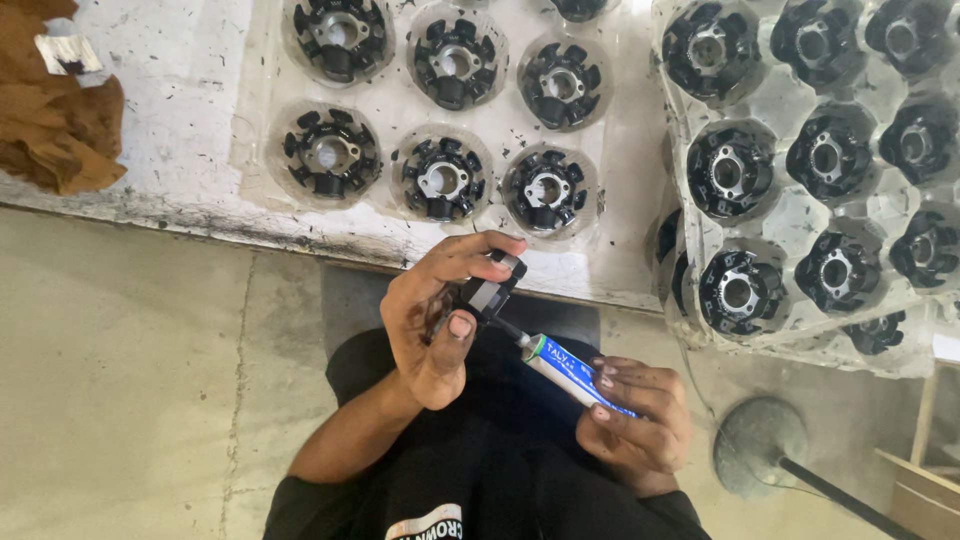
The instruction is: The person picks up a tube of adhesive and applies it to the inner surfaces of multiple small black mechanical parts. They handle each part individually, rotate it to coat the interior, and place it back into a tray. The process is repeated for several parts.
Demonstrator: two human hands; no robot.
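The left hand [437, 322] pinches a small black part [489, 292] between thumb and fingers, just below the flat clear tray [262, 120] on the white tabletop [180, 80]. The right hand [640, 415] is closed around a blue-and-white tube [560, 365] — its nozzle touches the part. The tray's round pockets each hold a black toothed ring [330, 153]; right of it, stacked trays [790, 215] hold more — one per pocket.
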